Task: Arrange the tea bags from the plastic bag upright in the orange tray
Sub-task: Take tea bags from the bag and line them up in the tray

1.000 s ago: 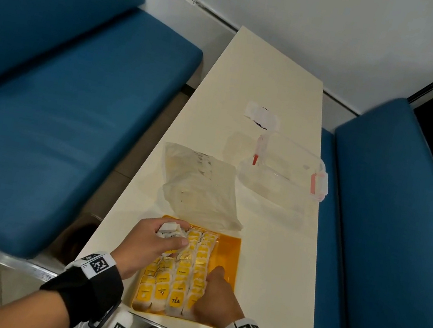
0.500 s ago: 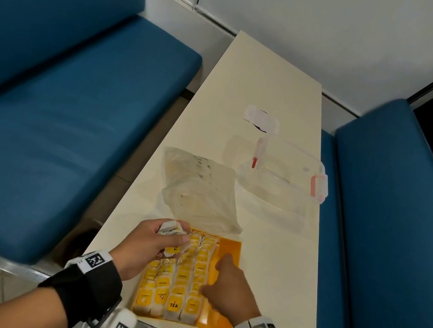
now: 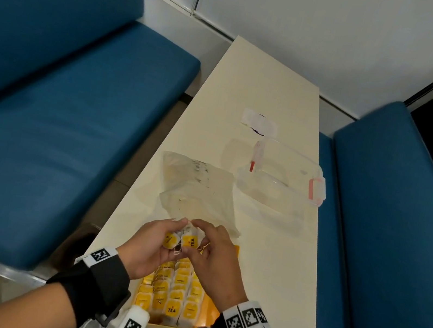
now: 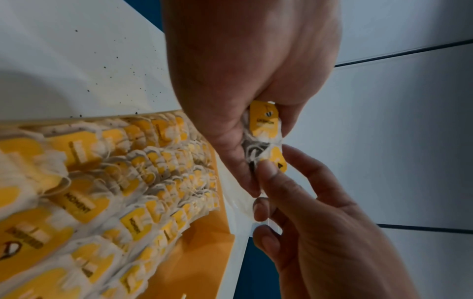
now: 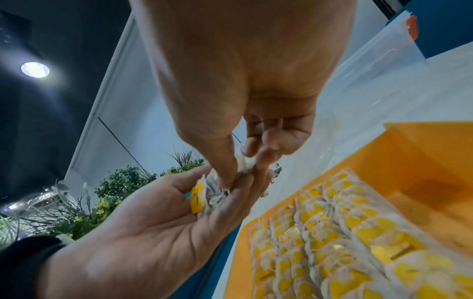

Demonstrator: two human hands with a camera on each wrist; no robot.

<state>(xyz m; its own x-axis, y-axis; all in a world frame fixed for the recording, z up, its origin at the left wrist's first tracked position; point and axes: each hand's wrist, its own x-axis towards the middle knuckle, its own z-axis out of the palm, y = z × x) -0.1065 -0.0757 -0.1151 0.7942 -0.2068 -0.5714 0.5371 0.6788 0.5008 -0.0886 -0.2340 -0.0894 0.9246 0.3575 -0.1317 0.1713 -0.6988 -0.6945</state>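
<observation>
The orange tray [image 3: 211, 310] lies at the table's near edge, with rows of yellow-tagged tea bags [image 3: 174, 291] standing in its left part; its right strip is bare. Just above the tray's far end my two hands meet. My left hand [image 3: 175, 236] cups a small bunch of tea bags [image 3: 170, 241] in curled fingers. My right hand [image 3: 194, 239] pinches a tea bag [image 3: 189, 241] from that bunch between thumb and fingertips. In the right wrist view the right hand [image 5: 243, 168] pinches into the bunch [image 5: 204, 198]. The crumpled plastic bag [image 3: 196, 189] lies beyond the hands.
A clear lidded container [image 3: 282, 175] with red clips stands to the right of the bag, and a white paper scrap [image 3: 258, 119] lies farther back. Blue bench seats [image 3: 58, 123] flank the narrow white table [image 3: 265, 258].
My right hand has lifted off the tray's tea bags and come up to the left hand. The left hand has turned palm up, and both now hold the bunch.
</observation>
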